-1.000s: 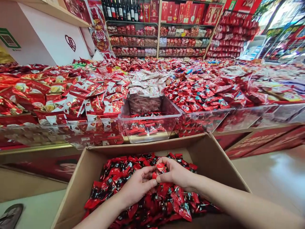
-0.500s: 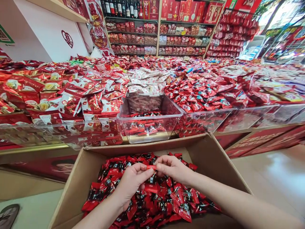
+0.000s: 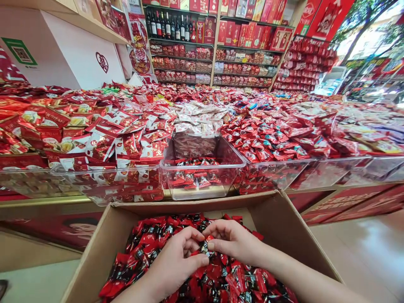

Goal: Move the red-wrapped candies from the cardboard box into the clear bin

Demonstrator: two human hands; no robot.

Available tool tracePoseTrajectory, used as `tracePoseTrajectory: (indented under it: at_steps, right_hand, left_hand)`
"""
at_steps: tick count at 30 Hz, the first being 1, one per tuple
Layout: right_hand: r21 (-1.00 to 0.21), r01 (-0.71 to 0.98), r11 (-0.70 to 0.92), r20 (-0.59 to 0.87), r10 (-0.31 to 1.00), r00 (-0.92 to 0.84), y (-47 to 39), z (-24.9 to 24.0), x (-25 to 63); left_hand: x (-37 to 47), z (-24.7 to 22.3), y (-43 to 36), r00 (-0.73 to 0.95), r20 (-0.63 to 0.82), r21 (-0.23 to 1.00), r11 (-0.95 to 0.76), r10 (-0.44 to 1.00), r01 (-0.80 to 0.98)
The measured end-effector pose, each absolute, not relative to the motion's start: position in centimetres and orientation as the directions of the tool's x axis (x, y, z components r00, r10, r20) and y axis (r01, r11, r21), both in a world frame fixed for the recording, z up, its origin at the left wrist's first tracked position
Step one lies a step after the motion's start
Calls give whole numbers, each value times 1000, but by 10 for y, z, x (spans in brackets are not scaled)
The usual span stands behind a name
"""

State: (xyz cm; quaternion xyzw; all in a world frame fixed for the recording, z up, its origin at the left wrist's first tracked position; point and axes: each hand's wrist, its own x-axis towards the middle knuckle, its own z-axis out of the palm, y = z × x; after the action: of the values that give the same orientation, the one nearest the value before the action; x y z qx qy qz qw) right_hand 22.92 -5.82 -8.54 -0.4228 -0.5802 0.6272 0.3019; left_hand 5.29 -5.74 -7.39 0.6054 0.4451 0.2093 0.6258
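An open cardboard box (image 3: 303, 244) holds a heap of red and black wrapped candies (image 3: 148, 240). Over the heap, my right hand (image 3: 233, 242) pinches one small red and black candy (image 3: 205, 246) between thumb and fingers. My left hand (image 3: 179, 261) is curved beside that same candy, its thumb and fingers apart. Just beyond the box stands a clear plastic bin (image 3: 202, 191) with similar candies low inside it.
Clear bins (image 3: 120, 185) heaped with red and white packets line the counter left and right. White packets (image 3: 200, 115) lie behind the middle bin. Shelves (image 3: 217, 50) with bottles and red boxes stand at the back.
The view has tilted up, so the scene sits lower. My left thumb and fingers have spread from their earlier pinch on a red wrapper, and a candy now shows at my right fingertips.
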Motion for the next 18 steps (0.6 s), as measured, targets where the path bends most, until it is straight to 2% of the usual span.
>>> tracePoseTrajectory:
  at_steps: [3,5,8,11,13,15,18]
  right_hand:
    - [-959,217,-185,-269,835,-480,-62,-72,233]
    - [-941,305,-143,-280,837,-470,-64,-47,237]
    - [-935,353,14,-128,918,-376,-55,9,245]
    - [-945,297,138,75,974,-214,-20,63,250]
    - [-941,302,152,110,982,-151,15,82,250]
    - [-932,360,45,-4,991,-136,50,83,246]
    - [-831,495,-252,-343,934,-101,89,64,236]
  left_hand:
    - [49,-66,-54,500,-265,962,189,825,199]
    - [44,-60,-50,468,-215,977,189,857,104]
    - [36,-53,-43,391,-189,977,211,901,-16]
    - [33,-54,-42,351,-232,968,251,907,-11]
    - [35,-59,-45,399,-262,960,280,879,12]
    - [39,-67,-49,464,-265,959,279,845,40]
    - [43,-76,-56,531,-273,961,252,802,113]
